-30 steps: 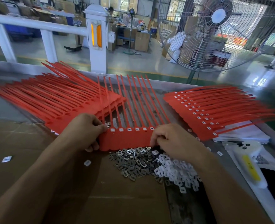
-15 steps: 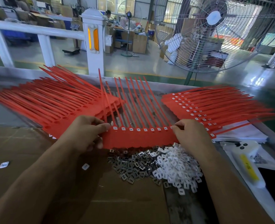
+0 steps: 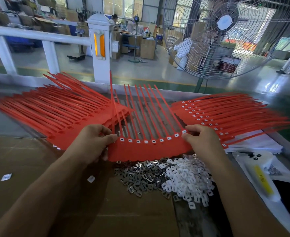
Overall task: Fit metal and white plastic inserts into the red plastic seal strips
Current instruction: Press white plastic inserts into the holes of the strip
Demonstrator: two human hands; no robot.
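Two hands hold one red seal strip sheet (image 3: 149,149) up over the worktop (image 3: 7,120), its tails fanning toward the far edge. Far edge runs just behind the tail tips, w/ a white railing (image 3: 38,35) beyond. Open room is mostly near left, on the brown cardboard (image 3: 29,161); a few stray white bits lie there. Left stack of strips (image 3: 58,115) sits just beside the held sheet's left end, right stack (image 3: 226,117) just beside its right end. Left hand (image 3: 91,144) pinches the sheet's left end, thumb on top, fingers curled under. Right hand (image 3: 202,141) pinches the right end by the last white insert. Below the sheet: metal inserts (image 3: 140,178) & white plastic inserts (image 3: 188,178), piles touching. Big fan (image 3: 226,36) stands beyond the worktop, far right.
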